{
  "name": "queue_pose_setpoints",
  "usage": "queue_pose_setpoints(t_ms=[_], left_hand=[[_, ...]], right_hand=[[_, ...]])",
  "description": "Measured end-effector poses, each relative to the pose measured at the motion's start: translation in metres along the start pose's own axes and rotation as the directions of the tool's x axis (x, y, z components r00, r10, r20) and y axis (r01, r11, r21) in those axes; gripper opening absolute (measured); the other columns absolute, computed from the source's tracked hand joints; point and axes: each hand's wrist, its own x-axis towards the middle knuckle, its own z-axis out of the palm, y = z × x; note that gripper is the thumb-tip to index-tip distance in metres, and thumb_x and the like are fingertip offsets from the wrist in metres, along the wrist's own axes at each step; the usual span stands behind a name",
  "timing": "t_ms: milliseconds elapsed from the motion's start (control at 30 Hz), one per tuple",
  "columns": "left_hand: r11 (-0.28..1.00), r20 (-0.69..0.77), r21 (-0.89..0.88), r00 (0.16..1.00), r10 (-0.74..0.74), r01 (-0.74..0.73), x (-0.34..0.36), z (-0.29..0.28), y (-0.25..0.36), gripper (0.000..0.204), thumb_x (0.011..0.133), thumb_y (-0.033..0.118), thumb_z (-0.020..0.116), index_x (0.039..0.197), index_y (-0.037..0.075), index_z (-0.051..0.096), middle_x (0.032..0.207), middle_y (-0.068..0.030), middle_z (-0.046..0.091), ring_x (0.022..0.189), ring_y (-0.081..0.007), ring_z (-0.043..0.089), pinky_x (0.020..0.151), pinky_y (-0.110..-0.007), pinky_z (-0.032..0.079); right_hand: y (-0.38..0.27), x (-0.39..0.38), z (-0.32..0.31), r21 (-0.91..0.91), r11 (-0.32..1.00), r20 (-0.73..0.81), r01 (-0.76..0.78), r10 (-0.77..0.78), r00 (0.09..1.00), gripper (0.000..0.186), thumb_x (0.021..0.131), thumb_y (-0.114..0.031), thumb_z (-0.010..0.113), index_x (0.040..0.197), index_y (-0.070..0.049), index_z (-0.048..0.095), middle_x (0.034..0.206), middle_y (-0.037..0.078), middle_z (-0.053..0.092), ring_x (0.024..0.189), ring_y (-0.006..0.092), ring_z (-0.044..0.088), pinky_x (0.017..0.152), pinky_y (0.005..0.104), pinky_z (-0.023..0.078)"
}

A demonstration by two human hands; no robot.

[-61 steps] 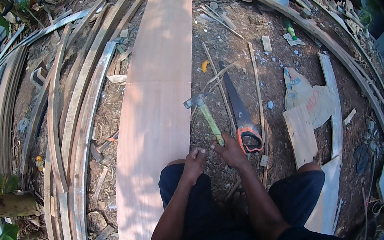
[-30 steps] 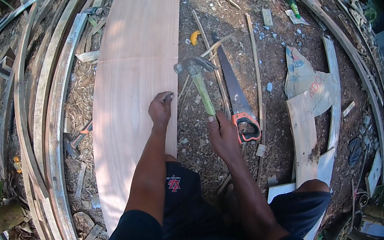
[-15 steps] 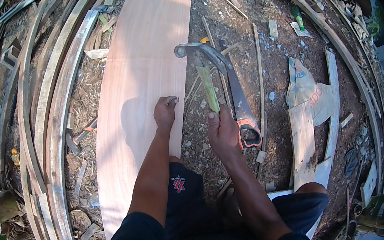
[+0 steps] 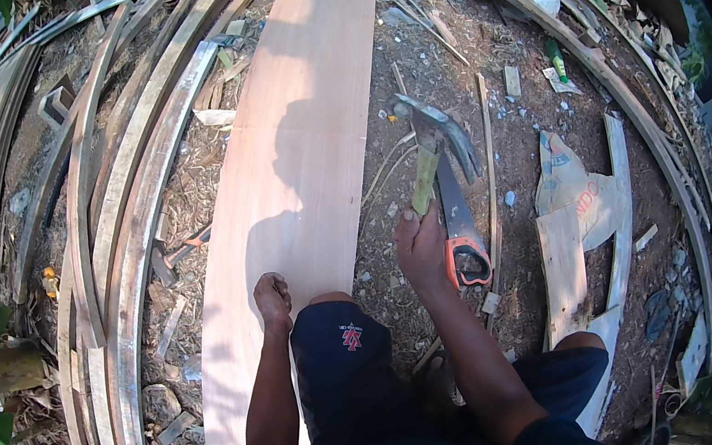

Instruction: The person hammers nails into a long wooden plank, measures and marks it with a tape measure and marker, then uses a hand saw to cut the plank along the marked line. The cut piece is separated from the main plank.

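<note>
My right hand point(image 4: 422, 245) grips the wooden handle of a claw hammer point(image 4: 425, 176), held up over the ground just right of the board. Its grey metal head points away from me. A long, pale plywood sheet point(image 4: 310, 165) runs from beside my legs to the far edge of view. Over its near part, left of my knee, is my left hand point(image 4: 273, 299), with the fingers curled closed. Whatever they hold, if anything, is too small to make out. A handsaw point(image 4: 457, 216) with an orange and black handle lies partly behind the hammer and my right hand.
Long timber strips point(image 4: 119, 223) are stacked on the left. A second hammer point(image 4: 179, 253) with an orange-marked handle lies between them and the plywood. On the right are a short plank point(image 4: 562, 260), a torn sack point(image 4: 589, 195) and a green bottle point(image 4: 555, 58). Wood scraps litter the soil.
My left hand has drawn back from the plywood's right edge, toward me and to the left. The hammer has tilted rightward and shifted right with my right hand. The view has shifted slightly.
</note>
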Motion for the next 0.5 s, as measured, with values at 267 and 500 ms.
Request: queue_pose_setpoints(t_ms=[267,500], left_hand=[[0.988,0.117,-0.014,0.981,0.155,-0.154,-0.044,-0.048,-0.007,0.021,0.100,0.019,0.050,0.112,0.006,0.062,0.074,-0.0032,0.061,0.036,-0.0033,0.031,0.032,-0.022,0.020],[0.990,0.066,-0.071,0.990,0.127,-0.123,-0.071,-0.072,-0.007,0.032,0.100,0.009,0.049,0.132,0.008,0.053,0.079,-0.0086,0.068,0.035,-0.0032,0.031,0.032,-0.022,0.022]], right_hand=[[0.015,0.020,0.000,-0.107,0.994,0.278,-0.008,0.038,0.960,0.034,0.102,-0.033,0.048,0.100,0.001,0.051,0.073,0.016,0.061,0.065,0.0340,0.064,0.060,0.0469,0.048],[0.025,-0.005,0.014,0.047,0.995,0.142,-0.087,0.079,0.987,0.031,0.099,-0.027,0.047,0.107,0.002,0.052,0.084,0.024,0.063,0.076,0.0420,0.065,0.071,0.0489,0.050]])
